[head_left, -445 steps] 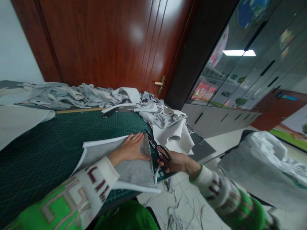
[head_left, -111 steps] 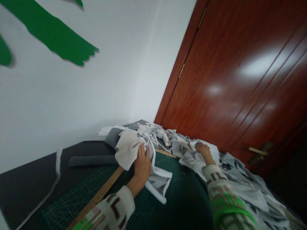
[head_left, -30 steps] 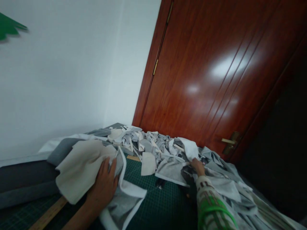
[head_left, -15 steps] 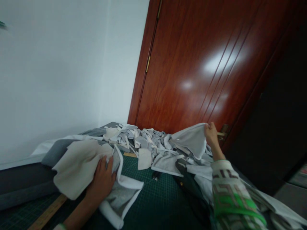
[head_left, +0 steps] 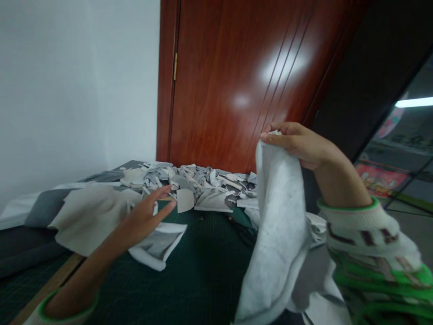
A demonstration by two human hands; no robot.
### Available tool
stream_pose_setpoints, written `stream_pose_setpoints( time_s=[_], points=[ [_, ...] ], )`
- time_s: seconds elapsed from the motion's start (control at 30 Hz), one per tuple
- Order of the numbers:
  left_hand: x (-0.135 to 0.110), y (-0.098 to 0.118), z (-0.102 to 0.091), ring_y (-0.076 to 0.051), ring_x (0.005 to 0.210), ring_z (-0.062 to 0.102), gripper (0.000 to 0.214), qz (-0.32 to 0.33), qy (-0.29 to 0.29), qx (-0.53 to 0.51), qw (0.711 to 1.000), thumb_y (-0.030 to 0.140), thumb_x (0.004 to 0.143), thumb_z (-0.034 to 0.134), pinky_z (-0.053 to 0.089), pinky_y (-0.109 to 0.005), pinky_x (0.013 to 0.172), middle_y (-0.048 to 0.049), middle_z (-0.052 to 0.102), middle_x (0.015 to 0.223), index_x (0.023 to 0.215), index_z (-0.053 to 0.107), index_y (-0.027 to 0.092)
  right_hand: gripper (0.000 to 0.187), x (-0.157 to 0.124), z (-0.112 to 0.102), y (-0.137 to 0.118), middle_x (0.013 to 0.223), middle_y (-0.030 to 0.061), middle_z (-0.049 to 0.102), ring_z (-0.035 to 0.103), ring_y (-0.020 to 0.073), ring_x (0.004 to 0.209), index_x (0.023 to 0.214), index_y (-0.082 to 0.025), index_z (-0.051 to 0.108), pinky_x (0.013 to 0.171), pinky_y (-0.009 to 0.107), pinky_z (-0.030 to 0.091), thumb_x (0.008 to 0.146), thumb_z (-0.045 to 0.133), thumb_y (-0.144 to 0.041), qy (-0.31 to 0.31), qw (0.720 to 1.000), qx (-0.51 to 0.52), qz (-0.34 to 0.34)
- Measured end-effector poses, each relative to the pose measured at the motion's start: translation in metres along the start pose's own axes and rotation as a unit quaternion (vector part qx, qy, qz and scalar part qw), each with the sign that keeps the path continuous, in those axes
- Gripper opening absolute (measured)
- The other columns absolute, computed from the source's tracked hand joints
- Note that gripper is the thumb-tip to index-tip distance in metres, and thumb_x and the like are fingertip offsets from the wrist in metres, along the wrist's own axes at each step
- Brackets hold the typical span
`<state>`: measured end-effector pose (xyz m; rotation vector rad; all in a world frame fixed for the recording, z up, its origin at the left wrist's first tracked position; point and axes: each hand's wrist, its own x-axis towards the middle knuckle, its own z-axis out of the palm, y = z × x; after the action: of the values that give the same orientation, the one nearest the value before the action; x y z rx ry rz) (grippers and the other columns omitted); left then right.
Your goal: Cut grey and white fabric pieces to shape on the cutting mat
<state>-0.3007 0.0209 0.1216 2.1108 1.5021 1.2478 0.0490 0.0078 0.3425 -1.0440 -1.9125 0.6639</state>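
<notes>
1. R hand [head_left: 301, 142], raised in front of the door [head_left: 233, 85]: fingers closed in a pinch on the top end of 1 pale grey cloth [head_left: 279, 212].
2. Held cloth: on the person's R side, in front of the table [head_left: 131, 163] scraps; long axis approx. vertical, pinched end up, other end pointing down & slightly L, running out at the bottom edge of view.
3. L hand [head_left: 147, 214]: open, fingers apart, pointing R & away from the person; grips nothing. Can't tell if it touches the cloth below.
4. Nr L arm: 1 cream piece [head_left: 88, 216], partly behind the forearm, & 1 white-edged grey piece [head_left: 158, 239], a corner pointing R.
5. Green mat [head_left: 189, 262]: 1, under both hands' work area; 1 wooden strip [head_left: 47, 289] at L, slanting down-L.
6. Far side, along door: scrap pile [head_left: 162, 174], too jumbled to count; 1 squarish cream scrap [head_left: 185, 201] at its nr edge.
</notes>
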Motion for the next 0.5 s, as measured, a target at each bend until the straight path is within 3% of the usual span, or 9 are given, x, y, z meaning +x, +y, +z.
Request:
stream_pose_setpoints(
  time_s=[0.13, 0.17, 0.23, 0.33, 0.4, 0.5],
  points=[
    [-0.009, 0.105, 0.023, -0.030, 0.144, 0.040, 0.080, 0.108, -0.153, -0.205, 0.961, 0.054, 0.087, 0.063, 0.038, -0.045, 0.116, -0.0102, 0.041, 0.159, 0.154, 0.029, 0.027, 0.024, -0.033, 0.031, -0.022, 0.061, -0.0069, 0.053, 0.047, 0.0064, 0.049, 0.076, -0.019, 0.058, 0.043, 0.019, 0.033, 0.085, 0.074, -0.035, -0.073, 0.996, 0.010, -0.058],
    [-0.011, 0.123, 0.029, -0.029, 0.142, 0.043, 0.081, 0.129, -0.171, -0.233, 0.949, 0.050, 0.085, 0.068, 0.039, -0.044, 0.115, -0.0092, 0.042, 0.158, 0.154, 0.031, 0.028, 0.024, -0.039, 0.037, -0.024, 0.061, -0.0072, 0.053, 0.047, 0.0061, 0.050, 0.076, -0.019, 0.058, 0.044, 0.019, 0.033, 0.086, 0.073, -0.035, -0.079, 0.994, 0.013, -0.073],
    [-0.014, 0.145, 0.039, -0.029, 0.129, 0.056, 0.064, 0.134, -0.164, -0.258, 0.943, 0.042, 0.086, 0.069, 0.045, -0.043, 0.108, -0.0083, 0.057, 0.144, 0.144, 0.047, 0.026, 0.022, -0.050, 0.043, -0.025, 0.062, -0.0078, 0.053, 0.048, 0.0057, 0.050, 0.077, -0.019, 0.056, 0.045, 0.018, 0.033, 0.089, 0.070, -0.032, -0.075, 0.993, 0.023, -0.092],
    [-0.013, 0.149, 0.049, -0.026, 0.099, 0.067, 0.029, 0.119, -0.142, -0.222, 0.957, 0.034, 0.088, 0.059, 0.054, -0.041, 0.090, -0.0050, 0.072, 0.105, 0.111, 0.067, 0.020, 0.017, -0.067, 0.040, -0.027, 0.061, -0.0088, 0.053, 0.049, 0.0051, 0.048, 0.081, -0.019, 0.056, 0.043, 0.017, 0.033, 0.093, 0.065, -0.028, -0.039, 0.992, 0.053, -0.105],
    [-0.011, 0.140, 0.050, -0.024, 0.088, 0.067, 0.021, 0.110, -0.129, -0.180, 0.969, 0.033, 0.087, 0.055, 0.054, -0.037, 0.082, -0.0028, 0.070, 0.089, 0.096, 0.068, 0.019, 0.016, -0.080, 0.031, -0.030, 0.058, -0.0096, 0.053, 0.049, 0.0048, 0.046, 0.080, -0.020, 0.055, 0.042, 0.017, 0.033, 0.094, 0.061, -0.023, 0.000, 0.992, 0.079, -0.103],
    [-0.010, 0.126, 0.041, -0.023, 0.085, 0.065, 0.020, 0.095, -0.076, -0.117, 0.986, 0.034, 0.085, 0.052, 0.052, -0.034, 0.079, -0.0015, 0.069, 0.084, 0.089, 0.066, 0.019, 0.021, -0.100, 0.012, -0.038, 0.055, -0.0113, 0.053, 0.049, 0.0029, 0.044, 0.076, -0.020, 0.054, 0.042, 0.016, 0.032, 0.097, 0.053, -0.015, 0.070, 0.988, 0.103, -0.092]
  ],
)
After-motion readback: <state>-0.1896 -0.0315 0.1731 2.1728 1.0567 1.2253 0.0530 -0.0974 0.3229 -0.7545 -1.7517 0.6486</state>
